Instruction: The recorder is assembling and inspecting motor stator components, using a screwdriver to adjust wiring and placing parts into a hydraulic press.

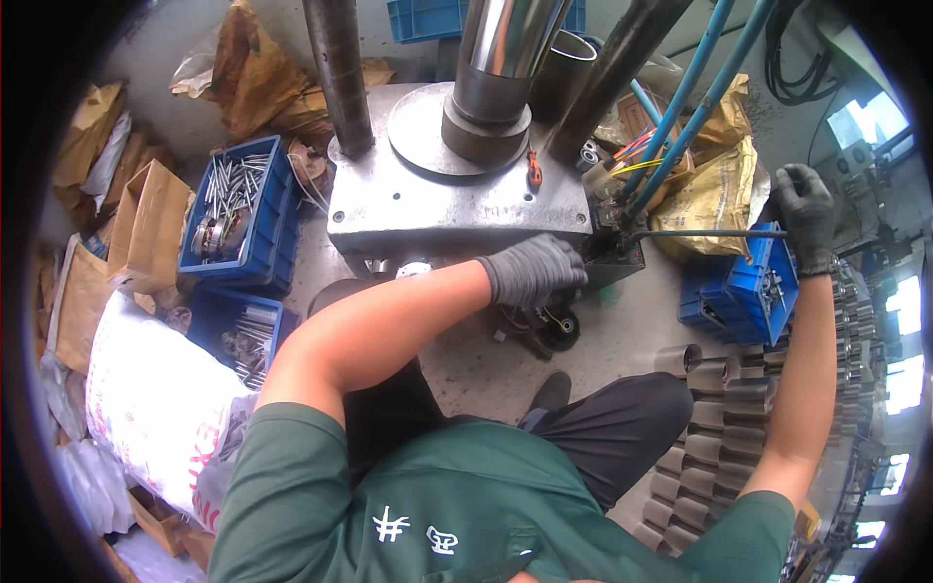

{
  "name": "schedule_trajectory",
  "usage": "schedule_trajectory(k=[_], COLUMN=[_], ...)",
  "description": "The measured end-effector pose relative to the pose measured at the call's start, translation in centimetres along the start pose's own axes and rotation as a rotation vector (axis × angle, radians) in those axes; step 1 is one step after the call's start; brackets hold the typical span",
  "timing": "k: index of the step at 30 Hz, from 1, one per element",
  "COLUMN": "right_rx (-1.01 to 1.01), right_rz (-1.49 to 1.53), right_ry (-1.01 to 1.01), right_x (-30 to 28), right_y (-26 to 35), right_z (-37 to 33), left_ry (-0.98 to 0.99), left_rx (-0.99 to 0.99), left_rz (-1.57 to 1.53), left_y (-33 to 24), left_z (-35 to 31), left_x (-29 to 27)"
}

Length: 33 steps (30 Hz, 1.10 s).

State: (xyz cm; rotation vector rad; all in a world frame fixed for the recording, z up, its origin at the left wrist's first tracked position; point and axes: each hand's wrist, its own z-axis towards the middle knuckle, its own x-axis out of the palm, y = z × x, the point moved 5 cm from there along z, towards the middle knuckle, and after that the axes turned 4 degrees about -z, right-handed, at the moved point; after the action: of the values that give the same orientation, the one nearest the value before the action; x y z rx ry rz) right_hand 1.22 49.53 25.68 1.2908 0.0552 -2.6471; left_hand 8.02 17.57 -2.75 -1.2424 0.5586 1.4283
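Note:
My left hand (535, 273), in a dark grey glove, is over the front edge of the press bed (457, 222). Its fingers bend down and look closed; what they hold, if anything, is hidden. Just below it is a dark round part (560, 328) with a light ring at its centre and thin coloured wires beside it. To the right, my gloved right hand (806, 209) is at the outer end of a thin dark lever rod (714, 233). Its fingers curl loosely above the rod, apart from one another, and the rod's tip meets the hand's inner edge.
A steel ram (486, 107) stands between thick columns. An orange-handled screwdriver (535, 170) lies on the bed. Left are blue crates (282, 228) of metal shafts and a white sack (160, 398). Right are a blue bin (773, 282), hoses (695, 112) and rows of metal cylinders (714, 408).

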Motion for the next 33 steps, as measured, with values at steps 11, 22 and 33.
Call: schedule_trajectory(k=[11,22,33], right_rx=[-0.385,-0.807,-0.466], right_rz=[-0.168,0.212,0.384], right_ry=[0.294,-0.117,0.487], right_x=[-3.9,0.3,12.6], right_y=[5.8,28.6,39.5], right_z=[-17.7,0.9,17.0], left_ry=[0.037,-0.208,-0.081], left_rx=[0.117,-0.040,-0.509], left_rz=[-0.147,0.074,-0.192], left_y=[-3.5,-1.2,1.6], left_z=[1.6,1.3,-0.6], left_x=[3.8,-3.2,-7.1])
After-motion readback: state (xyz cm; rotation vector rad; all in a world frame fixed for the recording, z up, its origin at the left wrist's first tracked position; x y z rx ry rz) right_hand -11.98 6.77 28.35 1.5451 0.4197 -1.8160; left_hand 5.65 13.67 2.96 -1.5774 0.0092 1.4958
